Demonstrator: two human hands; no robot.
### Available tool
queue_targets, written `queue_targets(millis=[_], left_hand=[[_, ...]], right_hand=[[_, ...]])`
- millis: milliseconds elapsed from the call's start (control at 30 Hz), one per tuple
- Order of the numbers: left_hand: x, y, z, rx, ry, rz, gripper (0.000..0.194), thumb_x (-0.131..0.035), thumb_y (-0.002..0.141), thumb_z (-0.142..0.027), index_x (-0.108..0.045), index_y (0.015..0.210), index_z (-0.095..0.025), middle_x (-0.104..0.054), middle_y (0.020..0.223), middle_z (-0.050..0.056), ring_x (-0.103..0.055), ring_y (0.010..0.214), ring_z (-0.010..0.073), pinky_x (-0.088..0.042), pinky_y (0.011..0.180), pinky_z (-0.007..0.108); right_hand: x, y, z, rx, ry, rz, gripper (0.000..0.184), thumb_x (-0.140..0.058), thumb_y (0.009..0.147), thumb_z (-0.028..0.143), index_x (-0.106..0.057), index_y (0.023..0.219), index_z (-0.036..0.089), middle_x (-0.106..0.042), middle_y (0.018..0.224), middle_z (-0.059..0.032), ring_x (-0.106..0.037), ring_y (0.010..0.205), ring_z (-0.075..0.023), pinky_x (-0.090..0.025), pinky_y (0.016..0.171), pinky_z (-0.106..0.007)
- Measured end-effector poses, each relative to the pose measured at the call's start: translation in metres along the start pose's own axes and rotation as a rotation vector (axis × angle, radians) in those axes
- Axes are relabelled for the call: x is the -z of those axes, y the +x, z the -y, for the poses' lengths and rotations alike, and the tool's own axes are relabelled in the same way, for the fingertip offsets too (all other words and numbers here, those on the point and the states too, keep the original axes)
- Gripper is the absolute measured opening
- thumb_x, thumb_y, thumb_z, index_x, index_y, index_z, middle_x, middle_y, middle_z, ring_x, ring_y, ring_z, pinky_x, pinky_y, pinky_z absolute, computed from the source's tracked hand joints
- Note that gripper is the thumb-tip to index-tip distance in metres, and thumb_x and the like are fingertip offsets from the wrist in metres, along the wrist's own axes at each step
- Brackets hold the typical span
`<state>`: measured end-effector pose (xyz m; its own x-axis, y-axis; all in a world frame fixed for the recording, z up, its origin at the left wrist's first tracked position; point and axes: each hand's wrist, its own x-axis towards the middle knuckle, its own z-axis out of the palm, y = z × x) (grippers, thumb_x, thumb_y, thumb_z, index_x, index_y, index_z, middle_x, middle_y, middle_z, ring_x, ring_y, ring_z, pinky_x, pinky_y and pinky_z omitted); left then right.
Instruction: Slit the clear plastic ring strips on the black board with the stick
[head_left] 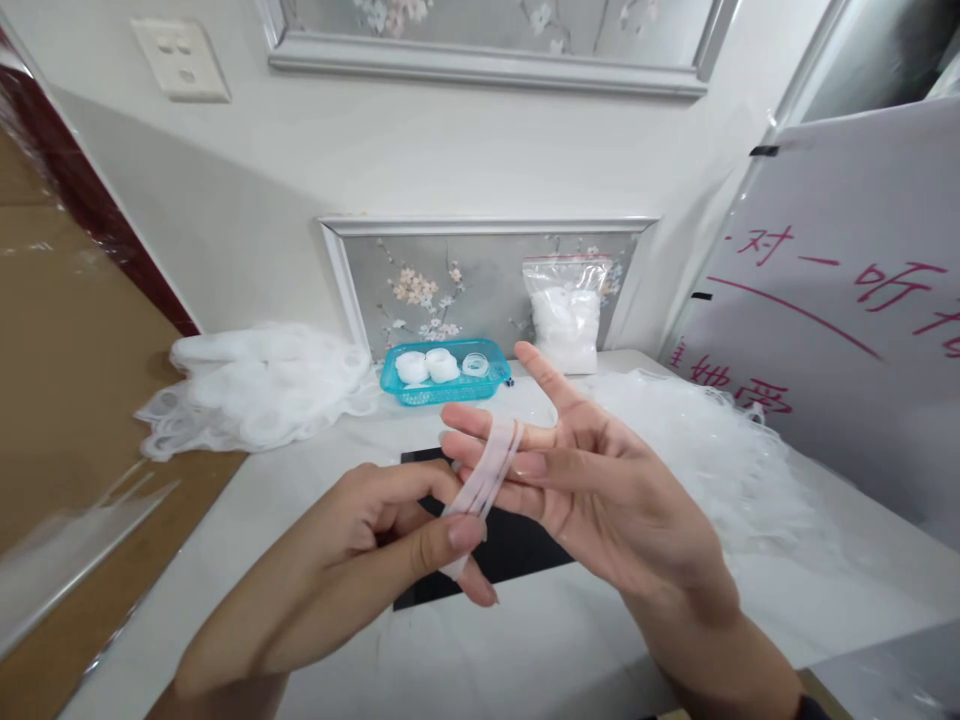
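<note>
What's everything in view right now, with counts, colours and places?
Looped band: strand count unclear, whitish, across the right hand's fingers
Black mat: one, black, beneath the hands
Basket: one, blue, table's far side
Round pieces: at least three, white, in the basket
Zip bag: one, clear, white contents, right of basket
Soft piles: two, white, table's left and right
Table: one, whitish, below everything
Floral panels: two, grey, on the wall
Wall plate: one, white, upper left
Board: one, white with red writing, right
Cardboard: count unclear, brown, left
Left hand: one, bare, pinching the band
Right hand: one, bare, fingers through the band
</note>
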<state>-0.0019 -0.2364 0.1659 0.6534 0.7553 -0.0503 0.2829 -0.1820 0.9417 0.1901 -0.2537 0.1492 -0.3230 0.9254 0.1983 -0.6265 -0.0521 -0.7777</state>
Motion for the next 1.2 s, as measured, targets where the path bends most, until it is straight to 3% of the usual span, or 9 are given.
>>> queue_targets(millis=[600,933,1200], left_hand=[[0.0004,0.0024,-0.0008,0.039,0.004,-0.074,0.024,-0.064,0.084,-0.042,-0.069,0.080,-0.019,-0.072,0.066,0.003,-0.063,0.059,0.0148,-0.044,0.050,0.020],[-0.0005,0.0038,-0.0012,0.028,-0.030,-0.060,0.025,-0.063,0.085,-0.042,-0.068,0.079,-0.018,-0.073,0.068,0.004,-0.066,0.063,0.0165,-0.046,0.049,0.020],[0.0003,0.0026,-0.0029,0.056,-0.016,-0.040,0.030,-0.058,0.088,-0.047,-0.064,0.084,-0.019,-0.073,0.069,0.003,-0.067,0.068,0.0177,-0.046,0.055,0.023]], right_hand=[[-0.0002,0.0029,-0.0012,0.016,-0.009,-0.041,0.098,-0.068,0.083,0.013,-0.003,0.153,0.036,-0.072,0.115,-0.0050,-0.064,0.115,-0.0256,-0.046,0.100,-0.059],[0.0028,0.0034,-0.0043,0.035,-0.008,-0.047,0.084,-0.072,0.081,0.019,-0.025,0.149,0.037,-0.068,0.123,-0.0061,-0.064,0.115,-0.0276,-0.045,0.100,-0.059],[0.0021,0.0047,-0.0039,0.022,0.012,-0.038,0.094,-0.065,0.087,0.016,-0.002,0.153,0.033,-0.071,0.116,-0.0074,-0.065,0.113,-0.0253,-0.048,0.100,-0.055]])
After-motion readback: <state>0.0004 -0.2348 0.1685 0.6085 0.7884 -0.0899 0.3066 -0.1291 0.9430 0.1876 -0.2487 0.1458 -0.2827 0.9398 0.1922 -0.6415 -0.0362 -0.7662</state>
